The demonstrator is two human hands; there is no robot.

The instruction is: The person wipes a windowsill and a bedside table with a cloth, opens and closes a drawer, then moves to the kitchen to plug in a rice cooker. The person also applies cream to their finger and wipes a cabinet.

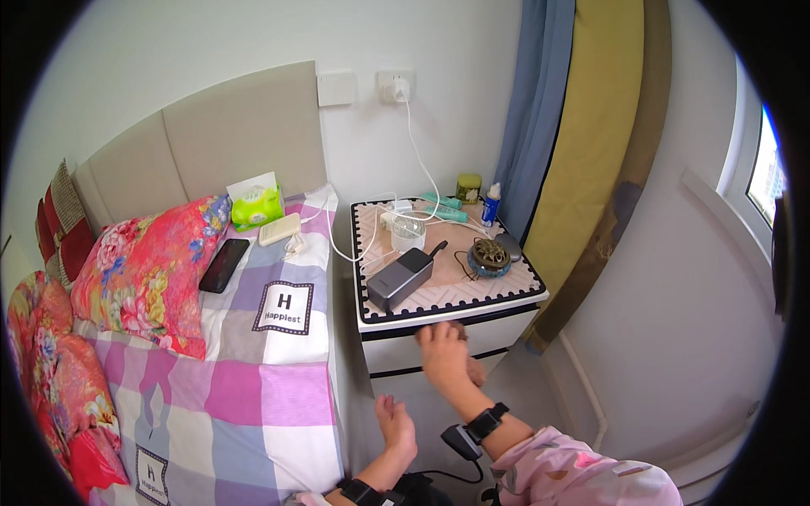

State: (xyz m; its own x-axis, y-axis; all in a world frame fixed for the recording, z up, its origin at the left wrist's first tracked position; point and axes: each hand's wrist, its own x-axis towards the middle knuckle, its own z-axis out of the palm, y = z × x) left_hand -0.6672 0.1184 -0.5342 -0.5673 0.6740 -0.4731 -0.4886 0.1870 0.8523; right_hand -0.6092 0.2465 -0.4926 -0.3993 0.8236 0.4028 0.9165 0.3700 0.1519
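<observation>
My right hand (445,357) is at the front of a white nightstand (386,351), its bent fingers near the dark gap at the top of the upper drawer. Something brownish shows by its fingertips, too unclear to name, and whether they grip anything is hidden. Lower and to the left, my left hand (397,425) hangs between the bed and the nightstand, loosely curled with nothing visible in it. Above the drawers, a grey power bank (400,281) rests on the patterned mat (443,302). To its right stands a brass-lidded incense burner (490,256) with a blue base.
White cables, a clear-topped white jar (408,235), teal tubes (446,214), a blue bottle (490,205) and a green tin (469,188) crowd the nightstand. The bed holds a phone (224,265), a cream power bank (280,229) and a tissue pack (258,207). Curtains (595,158) hang at right.
</observation>
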